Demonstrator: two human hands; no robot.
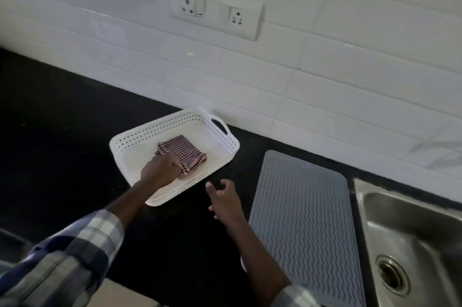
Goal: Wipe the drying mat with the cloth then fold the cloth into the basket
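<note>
A folded red-and-white checked cloth (184, 152) lies inside the white perforated basket (140, 140) on the black counter. My left hand (160, 169) reaches into the basket with its fingers curled on the cloth's near edge. Just right of the basket's near corner, my right hand (225, 198) hovers over the counter, fingers spread, holding nothing. The grey ribbed drying mat (303, 219) lies flat to the right, between my right hand and the sink.
A steel sink (415, 236) with a drain sits at the right edge. A white tiled wall with a socket panel (216, 15) rises behind the counter. Dark counter (62, 131) stretches to the left of the basket.
</note>
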